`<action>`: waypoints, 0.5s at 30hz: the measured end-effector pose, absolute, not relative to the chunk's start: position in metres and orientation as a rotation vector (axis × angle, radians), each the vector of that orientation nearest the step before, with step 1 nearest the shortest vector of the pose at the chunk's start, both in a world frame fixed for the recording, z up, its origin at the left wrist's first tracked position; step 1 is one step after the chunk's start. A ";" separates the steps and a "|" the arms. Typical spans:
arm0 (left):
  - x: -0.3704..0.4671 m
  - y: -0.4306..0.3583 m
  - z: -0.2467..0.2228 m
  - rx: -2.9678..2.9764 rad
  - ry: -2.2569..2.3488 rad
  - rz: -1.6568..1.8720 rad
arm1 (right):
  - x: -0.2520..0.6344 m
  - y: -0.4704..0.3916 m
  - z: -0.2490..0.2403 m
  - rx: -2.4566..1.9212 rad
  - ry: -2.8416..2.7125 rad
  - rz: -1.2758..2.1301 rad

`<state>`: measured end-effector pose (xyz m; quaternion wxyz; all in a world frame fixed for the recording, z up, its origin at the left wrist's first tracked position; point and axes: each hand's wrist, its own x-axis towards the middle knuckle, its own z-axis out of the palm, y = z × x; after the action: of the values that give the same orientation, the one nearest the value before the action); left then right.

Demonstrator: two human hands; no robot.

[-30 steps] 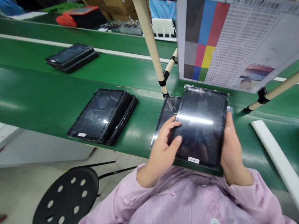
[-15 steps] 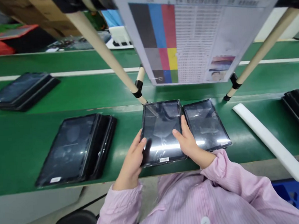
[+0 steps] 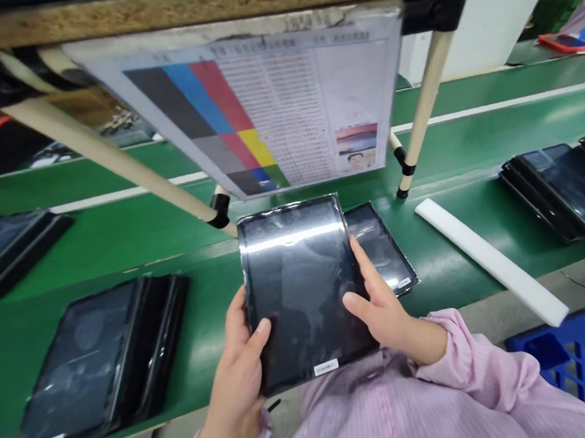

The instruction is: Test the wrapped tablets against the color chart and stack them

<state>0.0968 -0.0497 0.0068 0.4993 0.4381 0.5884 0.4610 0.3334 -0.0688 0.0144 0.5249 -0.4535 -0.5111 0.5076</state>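
Observation:
A black tablet [image 3: 302, 292] in clear film, with a small white label at its lower edge, is held up between my two hands. My left hand [image 3: 240, 363] grips its left side, thumb on the screen. My right hand [image 3: 378, 300] has hold of the right side, its thumb also on the glass. Partly hidden behind my right hand, a second tablet [image 3: 377, 246] lies on the green bench [image 3: 211, 278]. To the left rests a stack of tablets [image 3: 86, 353], overlapping one another.
A printed colour chart [image 3: 285, 119] hangs ahead from a frame with a beige post [image 3: 424, 96] on the right. A white foam strip [image 3: 490, 258] juts over the bench edge. More tablets [image 3: 560, 180] lie at right, others [image 3: 14, 245] at far left. A blue crate [image 3: 582, 352] stands below.
Both hands have raised the tablet off the bench and brought it closer, tilting it. My view has turned to the right.

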 end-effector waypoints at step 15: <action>0.379 -0.049 0.022 1.316 0.846 1.008 | 0.444 -0.149 0.014 -0.921 -0.073 0.382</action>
<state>0.3790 -0.0490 0.0222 0.5975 0.5671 0.3645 0.4342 0.4437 -0.1493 0.0136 0.8776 -0.4416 -0.0352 0.1831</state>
